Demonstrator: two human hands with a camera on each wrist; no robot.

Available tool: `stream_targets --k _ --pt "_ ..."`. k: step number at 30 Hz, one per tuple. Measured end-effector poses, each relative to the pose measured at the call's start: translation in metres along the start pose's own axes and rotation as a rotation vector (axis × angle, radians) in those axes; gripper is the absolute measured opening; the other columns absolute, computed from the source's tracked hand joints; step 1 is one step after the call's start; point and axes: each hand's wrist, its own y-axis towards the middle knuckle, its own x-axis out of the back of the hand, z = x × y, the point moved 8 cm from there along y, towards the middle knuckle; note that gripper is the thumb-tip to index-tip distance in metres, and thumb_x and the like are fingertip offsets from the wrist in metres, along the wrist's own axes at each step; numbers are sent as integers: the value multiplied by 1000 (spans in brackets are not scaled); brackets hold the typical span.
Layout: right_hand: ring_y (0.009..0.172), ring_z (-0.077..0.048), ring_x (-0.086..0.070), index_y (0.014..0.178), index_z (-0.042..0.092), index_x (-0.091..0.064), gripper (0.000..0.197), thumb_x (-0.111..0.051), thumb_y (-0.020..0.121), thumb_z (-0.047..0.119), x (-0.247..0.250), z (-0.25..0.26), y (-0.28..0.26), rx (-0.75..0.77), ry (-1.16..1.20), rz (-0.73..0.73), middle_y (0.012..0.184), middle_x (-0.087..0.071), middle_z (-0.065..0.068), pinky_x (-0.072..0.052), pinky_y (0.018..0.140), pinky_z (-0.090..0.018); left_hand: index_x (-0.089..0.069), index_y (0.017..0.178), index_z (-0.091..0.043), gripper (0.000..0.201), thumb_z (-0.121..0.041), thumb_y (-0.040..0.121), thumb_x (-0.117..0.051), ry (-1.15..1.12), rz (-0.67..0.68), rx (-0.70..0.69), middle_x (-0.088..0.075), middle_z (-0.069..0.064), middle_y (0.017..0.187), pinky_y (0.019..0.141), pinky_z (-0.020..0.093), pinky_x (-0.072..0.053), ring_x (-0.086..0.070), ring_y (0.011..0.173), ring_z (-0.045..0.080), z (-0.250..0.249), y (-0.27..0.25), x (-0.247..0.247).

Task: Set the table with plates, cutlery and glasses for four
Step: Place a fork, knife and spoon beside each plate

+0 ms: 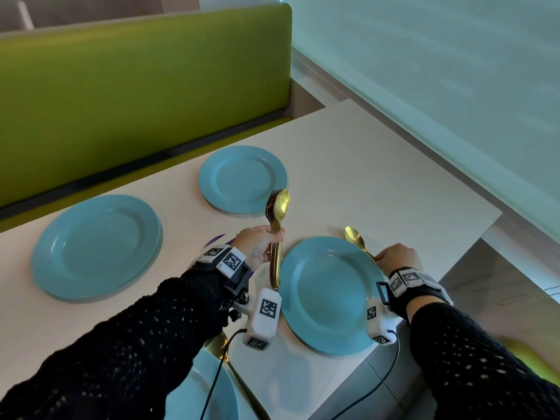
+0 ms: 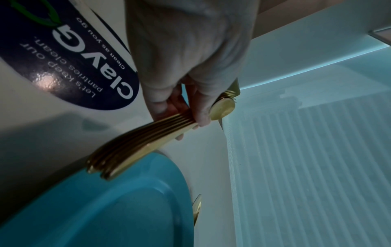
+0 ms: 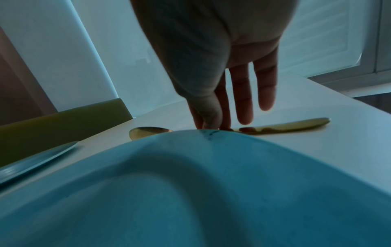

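Four blue plates lie on the white table [image 1: 378,165]: one at the left [image 1: 97,247], one far [image 1: 242,180], one near the right edge [image 1: 330,295] and one at the bottom [image 1: 206,395]. My left hand [image 1: 272,237] grips a bundle of gold cutlery [image 1: 276,213], forks with a spoon, upright just left of the right plate [image 2: 105,208]; the wrist view shows the handles [image 2: 137,147] fanned below my fingers. My right hand [image 1: 380,256] pinches a gold spoon [image 1: 354,236] lying on the table to the right of that plate. Thumb and forefinger [image 3: 209,123] meet on its neck, the other fingers straight.
A green padded bench [image 1: 136,86] runs along the table's far side. A frosted window wall [image 1: 454,71] stands to the right, and the table's right edge [image 1: 491,219] drops off close to the spoon. A dark oval sticker [image 2: 74,58] lies on the table under my left hand.
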Motion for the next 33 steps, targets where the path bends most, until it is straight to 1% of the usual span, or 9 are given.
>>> stream_targets --k 5,6,9,11,18,20,23,25,33 --pt "62 -22 -55 85 17 -76 17 -60 82 24 2 1 -3 6 -7 -6 72 -60 -4 -46 62 -25 -58 102 -6 12 -5 89 -58 -13 -8 -3 -55 6 76 73 33 -50 -52 65 18 2 -1 0" --pt "69 -25 -59 88 17 -76 18 -59 84 23 4 2 -5 12 -6 -6 76 -63 -5 -49 65 -27 -59 101 -6 11 -5 90 -58 -14 -10 -3 -55 6 75 72 33 -50 -52 65 18 2 -2 1" --pt "101 -30 -63 107 15 -70 25 -53 90 12 14 12 -13 47 18 -54 110 -67 -11 -52 85 -34 -59 88 -7 5 -4 91 -56 -28 -9 -2 -54 6 74 69 31 -49 -52 63 18 2 -3 3" --pt "110 -30 -60 117 17 -65 32 -49 90 8 25 27 -21 89 76 -102 121 -64 -12 -50 91 -34 -58 85 -7 8 -4 91 -55 -38 -1 -6 -54 7 73 68 29 -49 -52 64 18 2 -5 5" --pt "98 -19 -64 106 20 -73 22 -65 85 19 44 150 -94 575 283 -112 109 -70 -1 -46 92 -25 -60 85 0 4 1 88 -59 -19 -10 -43 -59 8 71 58 22 -50 -55 60 15 -4 -20 27" --pt "94 -19 -63 102 22 -74 20 -67 84 20 42 181 -123 682 287 -93 103 -71 -1 -48 93 -31 -61 76 0 9 2 85 -62 47 -3 -76 -58 9 65 55 22 -48 -54 54 15 -8 -28 38" --pt "98 -21 -62 101 25 -74 20 -66 84 18 34 213 -161 803 184 -76 104 -70 -1 -48 91 -33 -61 69 1 13 4 82 -64 123 50 -115 -58 7 52 45 18 -46 -53 39 12 -15 -43 54" --pt "100 -20 -61 101 28 -74 22 -63 85 16 27 228 -184 880 74 -77 106 -69 0 -49 88 -31 -61 69 2 13 4 81 -64 140 101 -116 -59 4 46 42 16 -45 -54 38 11 -19 -55 65" --pt "103 -16 -57 101 32 -71 21 -57 89 21 9 251 -243 919 -70 -43 109 -64 4 -45 83 -27 -62 66 1 14 7 77 -67 240 157 -103 -60 5 49 42 18 -44 -55 40 10 -21 -89 104"
